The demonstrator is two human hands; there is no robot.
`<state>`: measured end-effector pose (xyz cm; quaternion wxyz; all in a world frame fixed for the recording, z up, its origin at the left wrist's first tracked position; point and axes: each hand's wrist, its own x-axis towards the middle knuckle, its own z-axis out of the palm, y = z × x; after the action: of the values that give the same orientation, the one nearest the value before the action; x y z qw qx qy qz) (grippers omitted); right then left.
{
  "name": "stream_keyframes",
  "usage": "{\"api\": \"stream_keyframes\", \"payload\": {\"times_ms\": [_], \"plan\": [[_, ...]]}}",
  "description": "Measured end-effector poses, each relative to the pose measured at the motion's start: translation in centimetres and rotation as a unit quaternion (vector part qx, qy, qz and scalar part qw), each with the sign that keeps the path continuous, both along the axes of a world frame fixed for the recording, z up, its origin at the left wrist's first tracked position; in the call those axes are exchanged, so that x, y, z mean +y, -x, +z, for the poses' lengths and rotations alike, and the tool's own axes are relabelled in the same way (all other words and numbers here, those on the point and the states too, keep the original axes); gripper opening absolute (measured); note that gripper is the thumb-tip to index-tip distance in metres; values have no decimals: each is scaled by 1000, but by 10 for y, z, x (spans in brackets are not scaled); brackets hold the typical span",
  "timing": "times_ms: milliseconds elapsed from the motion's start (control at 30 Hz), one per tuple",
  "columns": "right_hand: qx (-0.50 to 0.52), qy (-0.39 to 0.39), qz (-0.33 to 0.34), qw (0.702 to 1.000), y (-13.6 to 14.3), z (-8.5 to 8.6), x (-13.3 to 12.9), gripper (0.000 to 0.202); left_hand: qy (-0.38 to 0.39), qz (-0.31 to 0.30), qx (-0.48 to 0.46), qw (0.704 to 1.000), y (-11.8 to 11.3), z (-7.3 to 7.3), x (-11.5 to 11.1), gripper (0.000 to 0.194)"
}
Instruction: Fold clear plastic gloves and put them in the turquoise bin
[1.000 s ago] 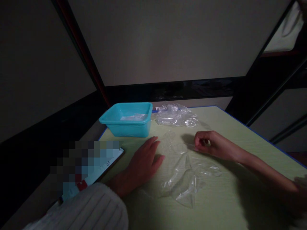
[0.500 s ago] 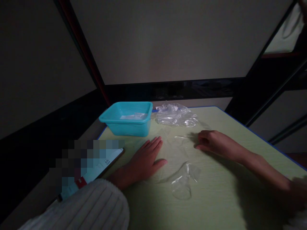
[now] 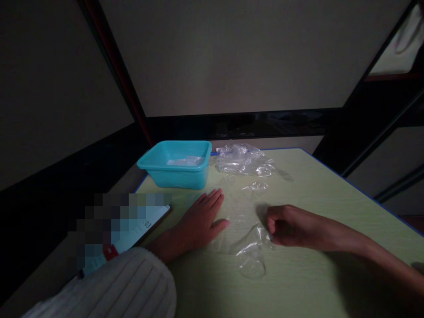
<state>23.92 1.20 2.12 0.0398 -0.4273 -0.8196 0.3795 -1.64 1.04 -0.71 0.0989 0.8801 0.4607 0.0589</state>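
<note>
My left hand (image 3: 201, 221) lies flat, fingers stretched out, on a thin clear plastic film (image 3: 252, 254) spread over the table. The film's raised, wrinkled lobes suggest a disposable glove or bag, though its full outline is hard to make out. To the right, my right hand (image 3: 291, 225) is closed in a pinch. Its fingertips meet the film's crinkled near-right edge. Farther back, another wrinkled part of the film rises slightly off the tabletop.
A turquoise plastic basin (image 3: 179, 178) with white paper-like contents stands at the back left. Beside it lies a crumpled heap of clear plastic (image 3: 243, 160). A phone-like device with a lit screen (image 3: 155, 217) is at left. The pale table (image 3: 318, 185) has a blue edge.
My right hand has come nearer, from beside the film's far part to its near-right edge. The far part now shows raised wrinkles. My left hand stays in place.
</note>
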Motion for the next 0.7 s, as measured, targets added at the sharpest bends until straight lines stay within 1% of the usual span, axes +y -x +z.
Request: {"api": "stream_keyframes", "payload": {"times_ms": [100, 167, 233, 300, 367, 433, 533, 633, 700], "plan": [[44, 33, -5, 998, 5, 4, 0, 8, -6, -4, -5, 1000, 0, -2, 0, 59], [107, 68, -13, 992, 7, 6, 1, 7, -9, -5, -9, 1000, 0, -2, 0, 59], [184, 108, -22, 977, 7, 6, 3, 7, -9, -5, -10, 1000, 0, -2, 0, 59], [254, 134, -39, 957, 9, 5, 4, 15, -8, -6, -8, 1000, 0, -2, 0, 58], [302, 151, -58, 939, 11, 3, 5, 24, -8, -7, -6, 1000, 0, -3, 1, 58], [336, 169, -70, 924, 12, 1, 5, 29, -9, -7, -5, 1000, 0, -3, 1, 58], [352, 182, -61, 916, 11, 1, 6, 27, -15, -7, -7, 1000, 1, -3, 2, 58], [313, 172, -53, 933, 6, 2, 8, 26, -16, -6, -10, 1000, 1, -4, 2, 58], [268, 165, -61, 947, 1, 2, 11, 25, -15, -6, -12, 1000, 0, -3, 1, 57]]}}
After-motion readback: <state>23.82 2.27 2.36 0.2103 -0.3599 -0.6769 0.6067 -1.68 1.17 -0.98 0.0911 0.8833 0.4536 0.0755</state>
